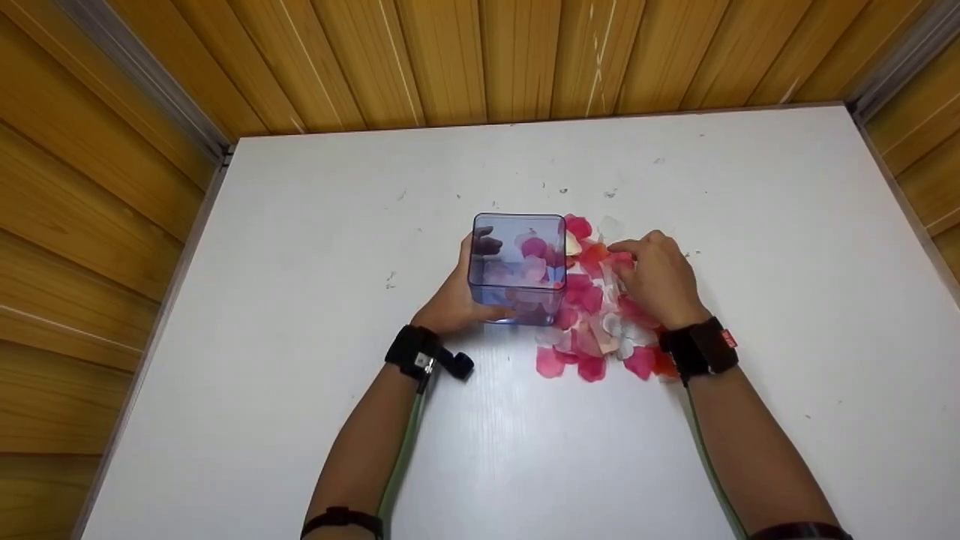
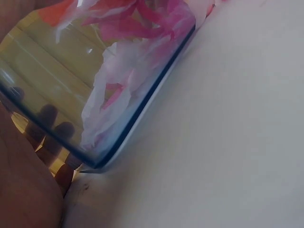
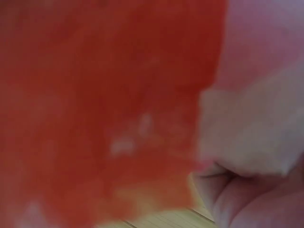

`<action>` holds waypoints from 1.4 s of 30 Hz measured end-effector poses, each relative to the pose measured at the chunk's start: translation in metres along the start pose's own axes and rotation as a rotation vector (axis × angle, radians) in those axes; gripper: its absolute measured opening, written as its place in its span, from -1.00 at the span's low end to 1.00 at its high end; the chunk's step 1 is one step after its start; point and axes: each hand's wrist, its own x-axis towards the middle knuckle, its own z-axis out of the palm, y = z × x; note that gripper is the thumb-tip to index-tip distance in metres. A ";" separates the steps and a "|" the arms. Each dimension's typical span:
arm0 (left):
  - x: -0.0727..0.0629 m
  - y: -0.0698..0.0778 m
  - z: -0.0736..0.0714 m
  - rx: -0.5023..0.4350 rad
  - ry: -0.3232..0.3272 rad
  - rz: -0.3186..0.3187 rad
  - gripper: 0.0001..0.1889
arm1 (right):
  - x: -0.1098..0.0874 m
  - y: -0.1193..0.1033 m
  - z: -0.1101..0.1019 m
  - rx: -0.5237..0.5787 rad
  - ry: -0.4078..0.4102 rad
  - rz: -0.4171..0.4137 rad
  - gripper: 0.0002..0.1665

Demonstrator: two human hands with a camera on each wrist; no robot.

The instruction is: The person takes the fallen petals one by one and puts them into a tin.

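Note:
My left hand (image 1: 456, 304) grips a clear bluish plastic box (image 1: 517, 304) from its left side, thumb along the near wall and fingers behind. In the left wrist view, the fingers show through the wall of the box (image 2: 52, 71), with pink and white petals beyond. To the right of the box lies a loose heap of artificial petals (image 1: 585, 292), pink, red, orange and white. Over the heap's right side, my right hand (image 1: 664, 274) pinches petals between thumb and index finger. A blurred orange-red petal (image 3: 104, 95) fills much of the right wrist view, beside the right hand (image 3: 261, 199).
The white table (image 1: 300, 247) carries small dark marks. Slatted wood-look walls (image 1: 450, 60) rise behind it and at both sides. Black straps with cameras sit on both wrists, and a loose strap end (image 1: 459, 365) hangs from the left one.

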 end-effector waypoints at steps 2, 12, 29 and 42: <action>0.001 0.000 0.000 -0.006 0.001 0.003 0.29 | 0.000 0.001 0.002 -0.010 -0.018 0.007 -0.68; 0.001 0.001 0.000 -0.039 0.004 0.020 0.30 | -0.002 -0.006 -0.006 -0.012 -0.010 -0.002 -0.79; 0.002 0.001 0.001 -0.042 0.006 0.008 0.29 | -0.020 -0.068 0.005 0.409 0.531 -0.313 -0.88; 0.001 -0.001 0.001 -0.061 0.012 0.046 0.29 | -0.025 -0.097 0.030 0.464 0.445 -0.375 -0.82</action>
